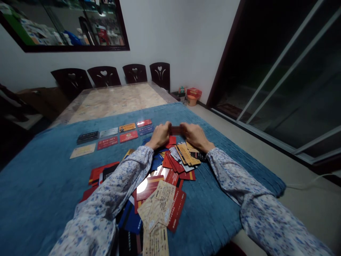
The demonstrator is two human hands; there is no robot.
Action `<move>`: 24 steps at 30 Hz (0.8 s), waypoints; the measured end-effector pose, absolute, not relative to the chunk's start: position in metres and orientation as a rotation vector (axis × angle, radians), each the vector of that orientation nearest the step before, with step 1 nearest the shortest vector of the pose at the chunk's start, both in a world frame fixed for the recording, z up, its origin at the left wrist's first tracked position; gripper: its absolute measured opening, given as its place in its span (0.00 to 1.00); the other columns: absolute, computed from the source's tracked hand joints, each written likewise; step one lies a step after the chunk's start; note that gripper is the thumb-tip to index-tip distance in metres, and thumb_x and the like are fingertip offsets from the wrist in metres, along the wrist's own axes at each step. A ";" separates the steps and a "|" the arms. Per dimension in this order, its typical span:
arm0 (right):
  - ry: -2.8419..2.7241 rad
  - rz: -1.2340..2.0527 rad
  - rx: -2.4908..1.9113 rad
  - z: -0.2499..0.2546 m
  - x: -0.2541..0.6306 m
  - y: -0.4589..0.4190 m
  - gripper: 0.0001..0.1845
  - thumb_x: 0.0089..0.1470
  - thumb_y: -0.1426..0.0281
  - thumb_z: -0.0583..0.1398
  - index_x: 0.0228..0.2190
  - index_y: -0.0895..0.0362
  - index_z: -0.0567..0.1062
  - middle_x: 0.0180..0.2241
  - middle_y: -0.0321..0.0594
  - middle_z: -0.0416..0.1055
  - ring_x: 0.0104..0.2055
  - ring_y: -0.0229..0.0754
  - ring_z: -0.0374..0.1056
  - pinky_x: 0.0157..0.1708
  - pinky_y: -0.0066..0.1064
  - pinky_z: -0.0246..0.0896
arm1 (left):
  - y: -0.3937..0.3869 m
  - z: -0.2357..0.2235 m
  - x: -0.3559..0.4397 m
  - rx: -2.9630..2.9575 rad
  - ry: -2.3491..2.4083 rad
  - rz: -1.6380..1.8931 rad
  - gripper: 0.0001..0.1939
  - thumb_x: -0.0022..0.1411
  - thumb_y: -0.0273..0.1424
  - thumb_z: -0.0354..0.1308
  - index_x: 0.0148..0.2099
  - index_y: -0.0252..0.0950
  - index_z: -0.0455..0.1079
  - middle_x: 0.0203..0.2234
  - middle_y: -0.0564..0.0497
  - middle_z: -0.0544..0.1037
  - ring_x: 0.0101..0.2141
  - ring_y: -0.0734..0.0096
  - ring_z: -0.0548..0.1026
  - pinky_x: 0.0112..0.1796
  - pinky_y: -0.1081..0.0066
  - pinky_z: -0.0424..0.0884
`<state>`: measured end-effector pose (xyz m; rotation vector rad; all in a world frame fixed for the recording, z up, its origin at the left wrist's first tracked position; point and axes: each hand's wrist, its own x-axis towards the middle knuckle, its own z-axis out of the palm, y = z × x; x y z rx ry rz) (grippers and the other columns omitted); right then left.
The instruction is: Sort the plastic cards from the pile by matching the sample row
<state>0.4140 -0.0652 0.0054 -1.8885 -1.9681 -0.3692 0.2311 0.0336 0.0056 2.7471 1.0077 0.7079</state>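
Both hands meet over the far side of a heap of cards. My left hand (161, 136) has its fingers closed on the left end of a dark reddish stack of cards (176, 130), seen edge-on. Gripping the right end of that stack is my right hand (195, 136), its fingertips turned away from view. Just below them lie a red card (172, 141) and fanned yellow-orange cards (186, 154). Beige patterned cards (160, 202) and a blue card (130, 218) spread nearer to me, partly under my left sleeve.
Left of my hands, cards lie in rows, among them a black card (87, 137), an orange card (127, 127) and a cream card (82, 150). A blue cloth (48, 170) covers the near table; several dark chairs (134, 73) stand behind it. Sliding glass doors are at right.
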 end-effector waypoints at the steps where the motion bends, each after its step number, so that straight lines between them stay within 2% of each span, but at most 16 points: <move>1: -1.972 -0.373 -1.879 0.005 0.414 -0.065 0.20 0.63 0.74 0.55 0.55 0.57 0.74 0.41 0.50 0.81 0.40 0.50 0.73 0.37 0.35 0.55 | 0.033 0.007 0.231 2.768 1.004 0.713 0.17 0.63 0.22 0.53 0.54 0.35 0.69 0.37 0.41 0.79 0.39 0.55 0.77 0.43 0.61 0.72; 8: -1.946 -0.415 -1.797 0.000 0.417 -0.062 0.24 0.62 0.76 0.53 0.58 0.59 0.70 0.48 0.54 0.79 0.45 0.52 0.72 0.44 0.38 0.61 | 0.037 0.010 0.230 2.698 0.926 0.902 0.23 0.62 0.21 0.52 0.59 0.36 0.68 0.34 0.46 0.77 0.36 0.58 0.75 0.43 0.63 0.72; 13: -1.952 -0.422 -1.712 -0.001 0.415 -0.063 0.30 0.58 0.74 0.56 0.62 0.62 0.65 0.52 0.58 0.75 0.51 0.57 0.70 0.46 0.44 0.63 | 0.041 0.005 0.229 2.625 0.876 1.019 0.20 0.62 0.22 0.54 0.55 0.38 0.70 0.30 0.50 0.76 0.32 0.64 0.73 0.39 0.67 0.72; 16: -1.931 -0.418 -1.706 0.001 0.413 -0.065 0.29 0.59 0.74 0.55 0.61 0.63 0.65 0.52 0.59 0.74 0.51 0.57 0.69 0.46 0.44 0.63 | 0.041 0.005 0.229 2.608 0.866 1.051 0.17 0.63 0.22 0.54 0.54 0.38 0.70 0.29 0.51 0.75 0.30 0.66 0.72 0.37 0.69 0.70; 21: -1.914 -0.404 -1.737 0.003 0.411 -0.067 0.27 0.58 0.73 0.57 0.59 0.62 0.66 0.51 0.58 0.74 0.51 0.58 0.68 0.46 0.44 0.61 | 0.038 0.008 0.228 2.630 0.860 1.018 0.15 0.64 0.23 0.54 0.52 0.36 0.71 0.32 0.47 0.76 0.34 0.62 0.74 0.39 0.67 0.71; 24: -1.907 -0.412 -1.773 0.005 0.409 -0.070 0.25 0.58 0.72 0.59 0.57 0.62 0.67 0.50 0.57 0.74 0.50 0.58 0.67 0.45 0.44 0.60 | 0.034 0.011 0.226 2.692 0.818 0.969 0.18 0.61 0.24 0.57 0.54 0.35 0.70 0.39 0.44 0.78 0.39 0.58 0.74 0.44 0.63 0.72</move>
